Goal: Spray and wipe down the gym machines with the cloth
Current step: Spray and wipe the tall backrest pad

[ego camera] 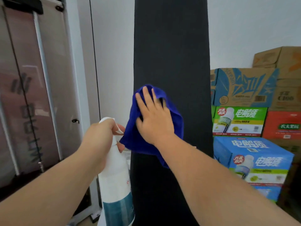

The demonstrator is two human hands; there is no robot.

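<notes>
A tall black pad [171, 46] stands upright and fills the middle of the view from top to bottom, with a pale wall [244, 22] behind it. To the left is a cloudy see-through panel [29, 95] with a thin dark cable [24, 95] running down in front of it and blurred dark lettering. To the right, just beside the pad's edge, drink boxes [244, 87] are stacked: brown ones on top, green and red in the middle, a blue one at the bottom.

The white spray bottle [114, 176], with a teal band low down, hangs upright just left of the pad, and its lower part hides the floor there. The left hand [101, 136] is curled round its neck, with a finger at the trigger, its nozzle close to the cloth.

The blue cloth [135, 128] lies bunched against the pad's left half, one corner hanging down. The right hand [154, 118] is laid flat on it, fingers straight and spread, pressing it to the pad; the hand covers the cloth's middle.
</notes>
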